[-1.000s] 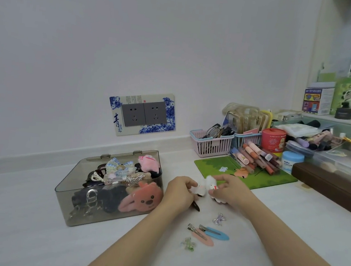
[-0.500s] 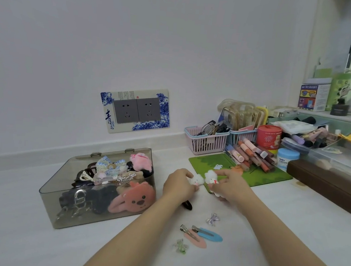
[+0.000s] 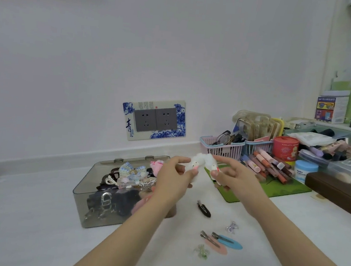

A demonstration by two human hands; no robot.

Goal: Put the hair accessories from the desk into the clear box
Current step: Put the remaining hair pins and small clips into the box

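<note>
Two fluffy clips, I'm pinching one in each hand, left hand and right hand, lifting them beside the box so they're dropping in together.

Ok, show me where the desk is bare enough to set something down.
Bare desk left of the clear box, and the near strip below it. Crowded: clips around the blue clip, and the right back by the pink basket.

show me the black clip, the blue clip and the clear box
black clip (image 3: 204, 209), head view, middle of its body
blue clip (image 3: 229, 242), head view, on the blue blade
clear box (image 3: 83, 205), head view, front left wall
</note>
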